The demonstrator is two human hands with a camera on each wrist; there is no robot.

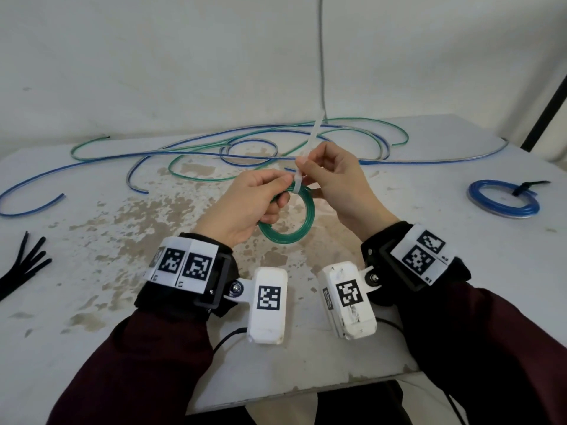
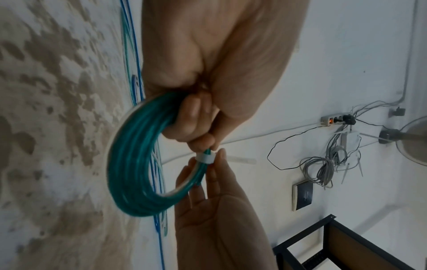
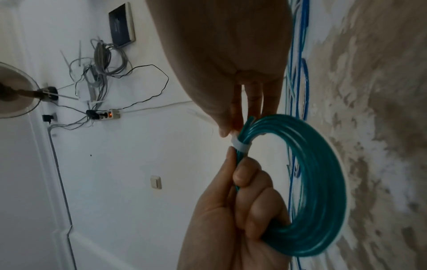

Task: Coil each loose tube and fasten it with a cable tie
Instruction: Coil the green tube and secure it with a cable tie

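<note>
A green tube coil [image 1: 302,223] is held just above the table [image 1: 92,317]. My left hand [image 1: 277,194] grips the coil's upper left side, fingers curled round the strands [image 2: 131,164]. A white cable tie [image 1: 311,145] is looped round the coil at its top [image 2: 205,158], and its long tail points up and away. My right hand [image 1: 308,168] pinches that tail just above the loop, between thumb and forefinger. In the right wrist view the tie band [image 3: 240,146] sits tight on the coil [image 3: 323,182], between the two hands' fingertips.
Loose blue and green tubes [image 1: 214,151] sprawl across the back of the table. A blue coil [image 1: 503,199] fastened with a black tie lies at the right. Several black cable ties [image 1: 24,265] lie at the left edge. The table's front edge [image 1: 306,391] runs below my wrists.
</note>
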